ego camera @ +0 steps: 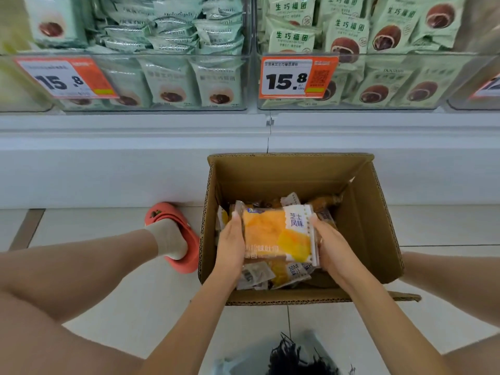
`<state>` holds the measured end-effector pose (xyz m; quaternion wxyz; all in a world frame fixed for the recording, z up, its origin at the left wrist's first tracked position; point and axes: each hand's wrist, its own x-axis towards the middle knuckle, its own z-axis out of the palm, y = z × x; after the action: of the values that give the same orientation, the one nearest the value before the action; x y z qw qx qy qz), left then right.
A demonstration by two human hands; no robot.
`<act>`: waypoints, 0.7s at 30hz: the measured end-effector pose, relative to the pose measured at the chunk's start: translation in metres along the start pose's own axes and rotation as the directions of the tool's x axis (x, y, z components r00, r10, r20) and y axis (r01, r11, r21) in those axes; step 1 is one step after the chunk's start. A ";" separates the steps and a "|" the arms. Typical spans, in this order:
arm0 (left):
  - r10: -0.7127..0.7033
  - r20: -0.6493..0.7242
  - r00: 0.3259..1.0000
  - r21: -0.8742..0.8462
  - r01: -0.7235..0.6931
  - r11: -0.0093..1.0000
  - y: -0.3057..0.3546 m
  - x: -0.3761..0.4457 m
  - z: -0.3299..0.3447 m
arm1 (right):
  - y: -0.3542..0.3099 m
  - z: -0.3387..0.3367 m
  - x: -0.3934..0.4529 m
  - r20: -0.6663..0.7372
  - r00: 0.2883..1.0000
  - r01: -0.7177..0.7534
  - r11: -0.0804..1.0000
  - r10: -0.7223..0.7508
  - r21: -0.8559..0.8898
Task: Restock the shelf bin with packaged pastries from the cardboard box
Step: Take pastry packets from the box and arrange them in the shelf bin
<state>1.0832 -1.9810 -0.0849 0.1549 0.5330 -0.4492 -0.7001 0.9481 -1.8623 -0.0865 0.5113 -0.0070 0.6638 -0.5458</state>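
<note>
On the floor at the left there's a foot in a pale sock and a coral clog (173, 234), toe right up against the white base of the shelf unit. Just right of it sits the open cardboard box (362, 212), flaps up, with a loose pile of yellow-and-white pastry packs (286, 274) in the bottom.

Both hands are down inside the box, holding one packaged pastry (276, 236) between them — orange-yellow wrapper with a white strip on its right side, held flat just above the pile. The left hand (230, 244) is against the pack's left edge, fingers held together and lying along that edge. The right hand (331, 247) does the same on the right edge, fingers together and wrapped round the side of the wrapper.

Up on the shelf, the left clear bin (130, 101) is stuffed with pale green packs, and an orange-and-white 15.8 price tag (65, 79) hangs on its front. The right clear bin (378, 104) holds green packs printed with a brown round pastry and has its own 15.8 tag (297, 77). Near the bottom edge — something black and stringy (295, 358) on a clear plastic bag, can't tell what it is.
</note>
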 end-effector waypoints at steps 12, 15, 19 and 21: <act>0.210 0.050 0.976 0.009 -0.211 0.977 0.035 -0.021 0.004 | -0.045 0.025 -0.014 -0.082 0.987 0.151 0.974 -0.139 0.168; 0.365 0.052 0.930 0.061 -0.368 0.928 0.070 -0.029 0.001 | -0.071 0.030 -0.029 0.021 0.973 0.225 0.969 -0.228 0.099; 0.585 0.039 0.810 0.066 -0.586 0.808 0.134 -0.049 0.007 | -0.130 0.026 -0.057 0.227 0.931 0.280 0.958 -0.285 0.055; 0.666 0.058 0.744 0.080 -0.668 0.740 0.170 -0.058 0.015 | -0.171 0.024 -0.069 0.266 0.923 0.278 0.960 -0.279 0.041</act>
<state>1.0481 -2.0270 0.0857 0.3636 0.3349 -0.6449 -0.5829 0.9035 -1.9091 0.0877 0.5139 -0.1746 0.5799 -0.6076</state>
